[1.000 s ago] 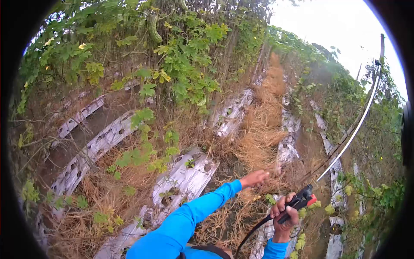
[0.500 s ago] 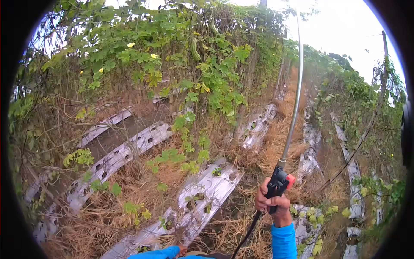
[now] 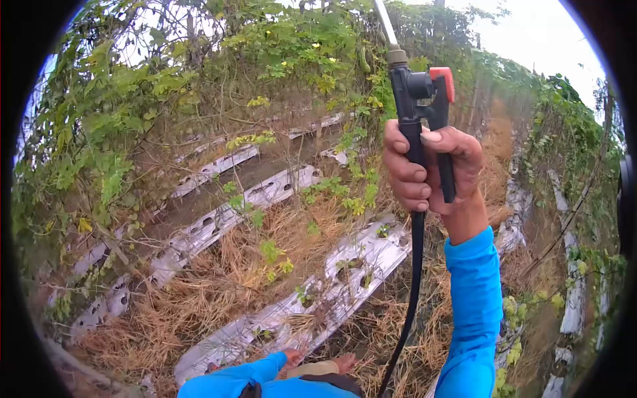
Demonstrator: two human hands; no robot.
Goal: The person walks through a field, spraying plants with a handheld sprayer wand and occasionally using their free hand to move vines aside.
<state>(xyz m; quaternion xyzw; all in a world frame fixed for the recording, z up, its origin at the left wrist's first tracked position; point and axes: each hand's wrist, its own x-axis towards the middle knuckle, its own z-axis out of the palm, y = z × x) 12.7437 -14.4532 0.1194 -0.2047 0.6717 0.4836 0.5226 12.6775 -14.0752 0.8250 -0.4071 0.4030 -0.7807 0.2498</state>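
Observation:
My right hand (image 3: pixel 434 169) is wrapped round the black handle of a spray wand (image 3: pixel 406 93), raised right of centre. The handle has a red-tipped lever (image 3: pixel 442 83), and the thumb lies near its base. A metal tube (image 3: pixel 385 23) rises from the handle and leaves the top of the view. From the bottom of the grip a black hose (image 3: pixel 413 292) hangs down. My left hand (image 3: pixel 292 357) is low in the view, close to my body beside the blue sleeve; its fingers are too small and partly hidden to make out.
Leafy climbing vines (image 3: pixel 265 66) with a green gourd (image 3: pixel 364 60) stand ahead. Strips of pale plastic mulch (image 3: pixel 371 255) with planting holes run along the ground, with dry straw (image 3: pixel 232 272) between them. A bare foot (image 3: pixel 345 362) shows at the bottom. More vines (image 3: pixel 570 126) grow at right.
My right hand has risen and come closer to the camera with the spray wand, whose tube now tilts to the left. The view has shifted leftward, so the rows appear further right.

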